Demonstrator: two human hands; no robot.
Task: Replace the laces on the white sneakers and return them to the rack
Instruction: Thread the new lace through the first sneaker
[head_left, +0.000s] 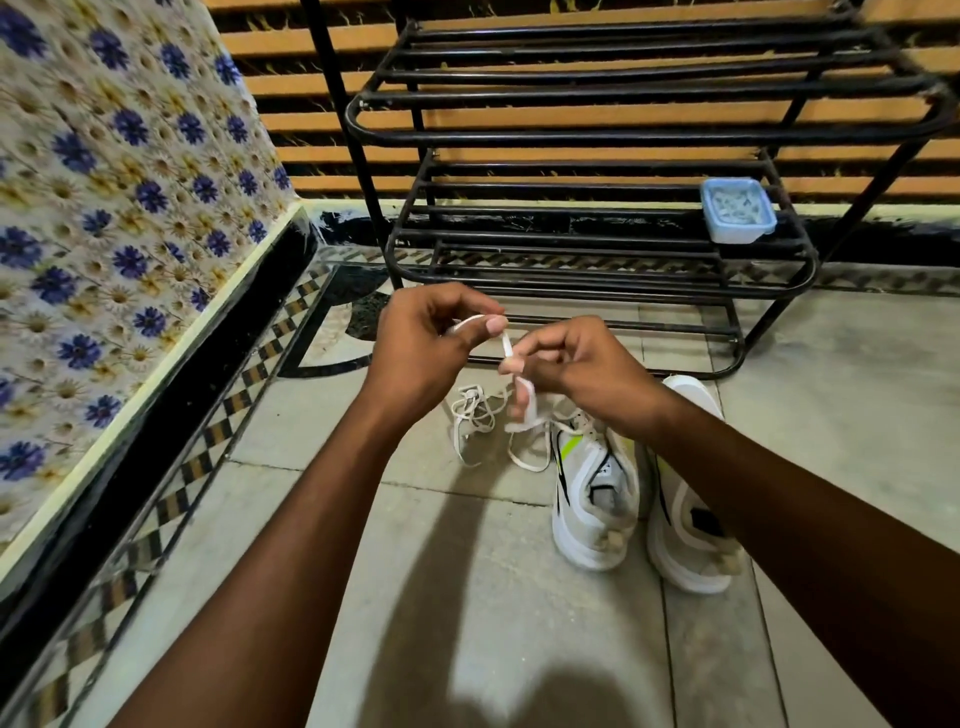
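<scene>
A person's left hand (431, 338) is pinching a white lace (506, 347) between thumb and curled fingers; the right hand (582, 369) is gripping the same lace just beside it, fingers curled round it, with the lace's tail hanging below. Both hands are hovering over the tiled floor (467, 519) in front of a black metal rack (623, 139). Beneath them a tangle of loose laces (475, 415) is lying on the floor. Just beside the tangle, two white sneakers are standing side by side, heels toward the viewer, near the rack's front right foot. The left-hand sneaker (592, 519) is showing neon-yellow and black stripes; the right-hand sneaker (685, 551) is carrying a dark tag inside, too blurred to read. A blue-rimmed plastic box (736, 210) is sitting at the right end of the rack's middle shelf; flowered cloth (104, 182) is hanging along the floor's left edge.
</scene>
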